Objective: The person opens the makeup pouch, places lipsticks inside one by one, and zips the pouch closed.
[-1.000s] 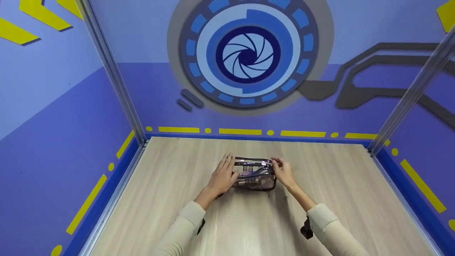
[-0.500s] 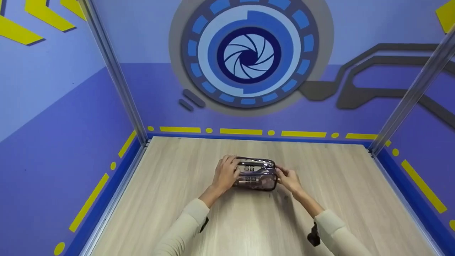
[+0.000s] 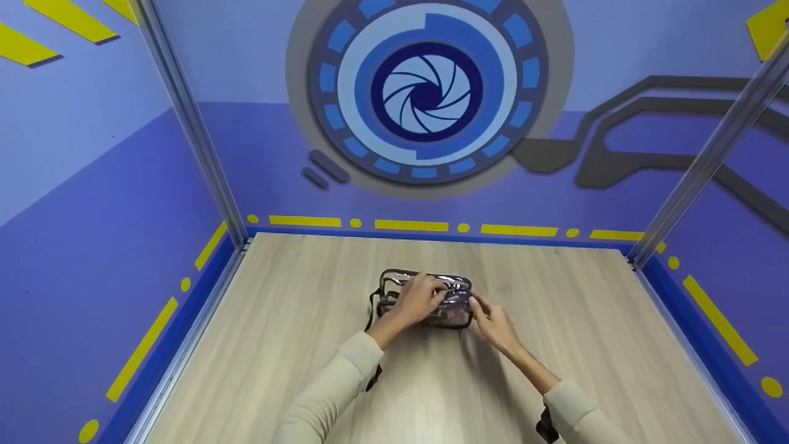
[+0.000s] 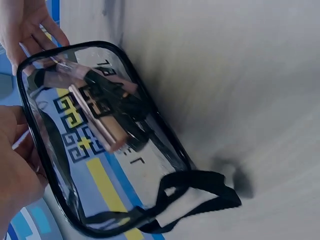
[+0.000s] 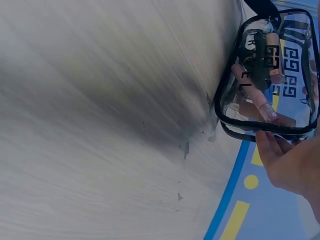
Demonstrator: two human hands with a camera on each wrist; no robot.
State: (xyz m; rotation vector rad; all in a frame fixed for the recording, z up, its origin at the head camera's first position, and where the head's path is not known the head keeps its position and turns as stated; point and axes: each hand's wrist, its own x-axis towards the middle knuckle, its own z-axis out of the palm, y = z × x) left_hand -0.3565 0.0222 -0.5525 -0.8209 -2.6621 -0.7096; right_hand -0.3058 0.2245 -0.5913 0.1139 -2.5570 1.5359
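Note:
A clear cosmetic bag with black piping and black printed motifs stands on the tabletop. My left hand reaches over its upper side, fingers curled and thumb and fingertips closing at the zipper line near the right end; the zip pull itself is hidden. At the right end, my right hand pinches the bag's edge between thumb and fingers. Through the film, the right wrist view reveals a pink tube and a tan-pink stick among dark items. A black strap loop hangs from the opposite end.
The wooden tabletop stretches around the bag on every side. Blue printed panels and metal corner posts enclose it at the back and sides.
From the bag's left end, my left hand has moved right across its upper side, uncovering the left end and strap. My right hand has come down from the upper right corner to the right edge.

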